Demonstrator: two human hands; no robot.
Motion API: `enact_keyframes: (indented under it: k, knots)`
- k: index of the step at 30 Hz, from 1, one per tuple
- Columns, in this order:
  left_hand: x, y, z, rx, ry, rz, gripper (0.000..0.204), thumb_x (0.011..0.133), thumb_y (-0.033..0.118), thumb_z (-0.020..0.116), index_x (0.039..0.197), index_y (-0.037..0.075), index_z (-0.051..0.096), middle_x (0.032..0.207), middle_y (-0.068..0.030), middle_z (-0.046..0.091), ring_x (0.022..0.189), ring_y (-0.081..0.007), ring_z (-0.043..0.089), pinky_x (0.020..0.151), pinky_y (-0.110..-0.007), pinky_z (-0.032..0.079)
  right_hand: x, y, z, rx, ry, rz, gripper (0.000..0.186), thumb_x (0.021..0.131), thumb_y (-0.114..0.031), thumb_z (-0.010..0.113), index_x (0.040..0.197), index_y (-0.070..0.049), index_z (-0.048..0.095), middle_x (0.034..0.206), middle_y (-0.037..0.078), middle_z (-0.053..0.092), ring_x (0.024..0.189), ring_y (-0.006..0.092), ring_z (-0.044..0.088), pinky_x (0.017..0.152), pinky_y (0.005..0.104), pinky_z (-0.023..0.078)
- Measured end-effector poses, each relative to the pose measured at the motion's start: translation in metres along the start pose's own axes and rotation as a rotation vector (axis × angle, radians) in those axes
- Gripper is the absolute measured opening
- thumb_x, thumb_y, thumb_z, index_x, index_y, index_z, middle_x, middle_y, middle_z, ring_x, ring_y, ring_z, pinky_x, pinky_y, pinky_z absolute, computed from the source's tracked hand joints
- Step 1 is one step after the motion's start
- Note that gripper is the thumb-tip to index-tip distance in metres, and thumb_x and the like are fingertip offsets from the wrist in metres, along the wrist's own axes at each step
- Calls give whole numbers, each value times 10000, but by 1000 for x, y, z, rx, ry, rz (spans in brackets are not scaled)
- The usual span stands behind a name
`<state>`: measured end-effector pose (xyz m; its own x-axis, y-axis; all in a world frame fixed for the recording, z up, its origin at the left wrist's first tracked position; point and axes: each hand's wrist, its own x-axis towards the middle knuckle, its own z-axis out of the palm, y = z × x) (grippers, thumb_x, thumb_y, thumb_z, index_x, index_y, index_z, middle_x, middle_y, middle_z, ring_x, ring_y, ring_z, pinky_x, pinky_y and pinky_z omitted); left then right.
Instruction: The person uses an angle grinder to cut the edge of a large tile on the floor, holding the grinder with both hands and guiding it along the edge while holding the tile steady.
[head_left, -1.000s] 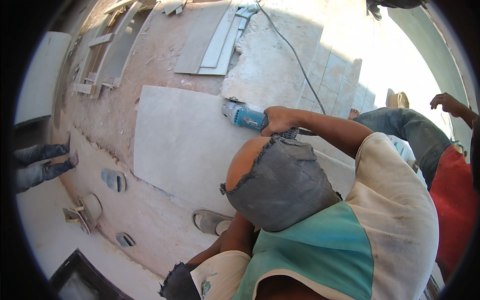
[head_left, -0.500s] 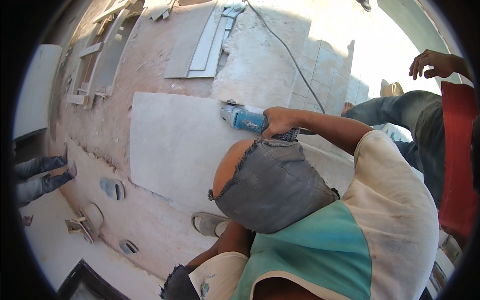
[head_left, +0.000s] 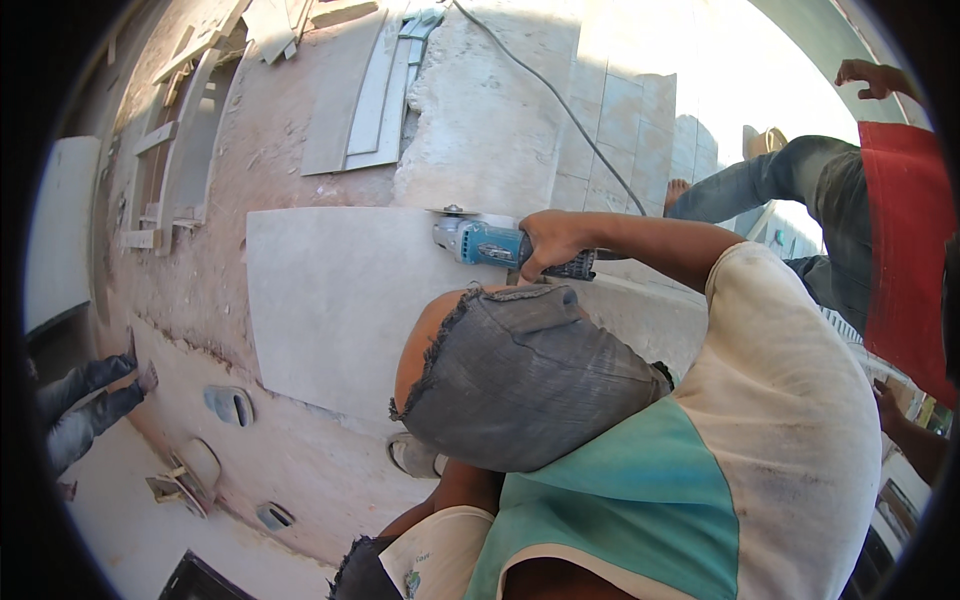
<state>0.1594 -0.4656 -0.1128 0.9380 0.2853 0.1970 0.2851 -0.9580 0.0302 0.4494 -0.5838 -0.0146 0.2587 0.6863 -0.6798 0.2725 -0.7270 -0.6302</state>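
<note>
My right hand [head_left: 553, 243] is wrapped round the rear body of a blue angle grinder [head_left: 492, 243]. Its metal head points left, and its cutting disc [head_left: 453, 210] stands edge-on at the far edge of a large pale tile [head_left: 320, 300]. The tile lies on the dusty ground in front of me, partly hidden by my bent knee [head_left: 530, 380] in grey frayed cloth. Whether the disc touches the tile is too small to tell. I cannot see my left hand; my body and knee cover that side.
A dark cable [head_left: 560, 95] runs across the far floor. Stacked tile pieces [head_left: 350, 120] and a wooden frame [head_left: 185, 150] lie beyond the tile. Loose sandals [head_left: 230, 405] and a trowel-like tool [head_left: 180, 485] lie left. A person in red [head_left: 905, 240] stands close at right; another's legs [head_left: 95, 400] show at left.
The view has shifted slightly, moving the far floor lower and leftward. My right hand keeps its hold on the angle grinder. The person at right has shifted, and another hand shows there.
</note>
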Motion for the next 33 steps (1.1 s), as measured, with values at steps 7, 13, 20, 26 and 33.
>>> enact_keyframes:
  k: [7,13,20,26,33]
  knots:
    - [-1,-3,-1,2,-10,8,546,1008,342,393,1436,4,375,1488,-243,372,1392,-367,373,1138,-522,297,-8,2,-3,16,-33,9,618,616,-395,764,926,134,682,930,255,693,873,345,682,764,385,517]
    - [0,-2,-1,-6,-18,19,546,1006,337,396,1439,5,370,1494,-243,363,1398,-366,365,1139,-521,295,-12,7,-8,15,-106,68,747,605,-417,805,1059,145,610,994,278,675,941,368,661,826,387,500]
    - [0,-5,-1,1,-25,22,548,1003,330,400,1442,5,365,1502,-244,351,1404,-365,355,1140,-521,293,-18,16,-6,11,-53,34,734,603,-441,814,988,160,645,956,277,687,894,350,684,776,382,516]
    - [0,-5,-2,0,-29,30,549,1001,324,404,1445,5,361,1508,-244,342,1409,-365,347,1141,-520,292,-24,18,-7,9,-73,62,710,599,-382,792,1059,129,614,982,273,674,939,361,659,826,392,498]
    - [0,-4,-1,1,-35,29,550,998,317,408,1449,6,356,1516,-245,330,1415,-364,338,1142,-519,290,-32,29,-5,41,-44,40,664,615,-411,826,1011,98,670,964,238,694,902,336,680,796,375,507]
